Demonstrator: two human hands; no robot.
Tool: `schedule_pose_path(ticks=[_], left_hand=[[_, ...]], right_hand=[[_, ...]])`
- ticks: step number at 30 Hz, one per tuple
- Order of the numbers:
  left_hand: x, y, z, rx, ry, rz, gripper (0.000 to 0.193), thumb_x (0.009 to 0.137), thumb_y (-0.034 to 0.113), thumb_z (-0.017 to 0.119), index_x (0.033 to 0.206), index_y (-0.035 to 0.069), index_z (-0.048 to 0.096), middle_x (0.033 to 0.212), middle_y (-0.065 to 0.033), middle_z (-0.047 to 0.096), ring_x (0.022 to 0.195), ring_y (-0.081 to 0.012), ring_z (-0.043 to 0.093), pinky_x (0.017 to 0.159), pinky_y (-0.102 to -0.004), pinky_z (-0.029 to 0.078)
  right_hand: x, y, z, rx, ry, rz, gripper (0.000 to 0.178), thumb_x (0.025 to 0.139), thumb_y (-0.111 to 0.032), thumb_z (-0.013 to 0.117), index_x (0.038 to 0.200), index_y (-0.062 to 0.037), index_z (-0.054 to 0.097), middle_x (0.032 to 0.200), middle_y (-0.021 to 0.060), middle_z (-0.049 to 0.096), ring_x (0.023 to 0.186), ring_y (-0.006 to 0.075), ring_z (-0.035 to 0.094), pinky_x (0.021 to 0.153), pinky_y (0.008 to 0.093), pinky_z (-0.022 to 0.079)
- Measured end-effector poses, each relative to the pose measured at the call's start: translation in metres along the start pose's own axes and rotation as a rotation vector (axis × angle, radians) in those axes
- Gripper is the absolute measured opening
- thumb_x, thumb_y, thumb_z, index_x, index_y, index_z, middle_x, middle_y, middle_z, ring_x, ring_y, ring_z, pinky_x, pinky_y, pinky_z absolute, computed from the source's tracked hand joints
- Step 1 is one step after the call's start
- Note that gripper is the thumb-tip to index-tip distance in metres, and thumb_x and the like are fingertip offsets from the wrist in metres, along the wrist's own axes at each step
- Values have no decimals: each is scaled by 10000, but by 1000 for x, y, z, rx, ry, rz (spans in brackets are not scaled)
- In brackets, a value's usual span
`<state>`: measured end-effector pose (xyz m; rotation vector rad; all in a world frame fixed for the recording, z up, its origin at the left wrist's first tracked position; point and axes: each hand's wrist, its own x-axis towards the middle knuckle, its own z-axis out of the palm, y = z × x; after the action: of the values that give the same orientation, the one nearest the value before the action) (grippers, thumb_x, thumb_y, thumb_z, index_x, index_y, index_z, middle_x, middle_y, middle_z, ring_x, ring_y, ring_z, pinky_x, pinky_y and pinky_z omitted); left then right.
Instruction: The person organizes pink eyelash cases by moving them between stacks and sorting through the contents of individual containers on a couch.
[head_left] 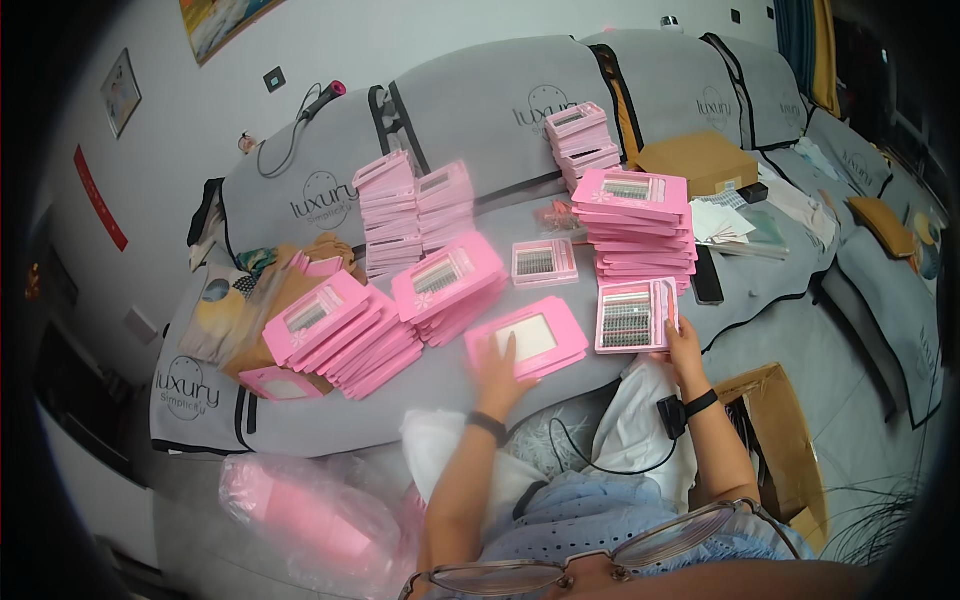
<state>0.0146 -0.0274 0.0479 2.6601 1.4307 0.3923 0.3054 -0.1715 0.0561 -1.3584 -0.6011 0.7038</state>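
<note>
Glasses (590, 556) sat nearest; my right hand (686, 348) gripped the lash tray (628, 320); my left hand (495, 375) touched pink sleeves (535, 335), grip unclear; pressing off-centre could have skewed them.

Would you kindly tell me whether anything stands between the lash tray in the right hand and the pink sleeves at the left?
Nothing visible does; only grey sofa cover shows between the lash tray and the pink sleeves.

I'm by a big grey couch (285, 425). On its seat are tall pink stacks (640, 232), a low pink pile (566, 334) near the front, a little flat case (545, 262), a black phone (707, 275) and a brown box (697, 165).
</note>
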Motion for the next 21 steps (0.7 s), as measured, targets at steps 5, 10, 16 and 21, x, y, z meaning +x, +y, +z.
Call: schedule_pose_path(ticks=[5, 10, 16, 21], left_hand=[[-2, -47, 24, -4, -41, 145, 922, 691, 443, 746, 1446, 184, 284, 1493, -206, 202, 1357, -473, 157, 984, -671, 242], [-4, -56, 31, -128, -18, 242, 845, 750, 379, 716, 1443, 152, 288, 1484, -228, 203, 1352, -481, 158, 1050, -536, 255], [-5, -55, 31, -218, 21, 272, 892, 717, 319, 746, 1444, 118, 270, 1490, -239, 169, 1362, -457, 161, 1104, -521, 183], [-5, -54, 32, -230, 25, 259, 923, 710, 297, 752, 1455, 114, 240, 1501, -228, 148, 1372, -443, 146, 1110, -518, 168]], right_hand=[[34, 26, 13, 10, 30, 36, 307, 968, -240, 451, 1209, -54, 491, 946, 65, 631, 693, 138, 639, 507, 244, 556], [38, 25, 30, 55, 13, 108, 321, 962, -267, 472, 1203, -55, 493, 958, 63, 625, 730, 149, 639, 531, 265, 570], [43, 20, 27, 108, -39, 111, 335, 958, -241, 471, 1222, -35, 468, 1006, 85, 608, 812, 177, 641, 568, 283, 577], [40, 13, 29, 92, -36, 100, 334, 960, -238, 461, 1225, -34, 470, 1003, 84, 610, 805, 171, 641, 565, 279, 576]])
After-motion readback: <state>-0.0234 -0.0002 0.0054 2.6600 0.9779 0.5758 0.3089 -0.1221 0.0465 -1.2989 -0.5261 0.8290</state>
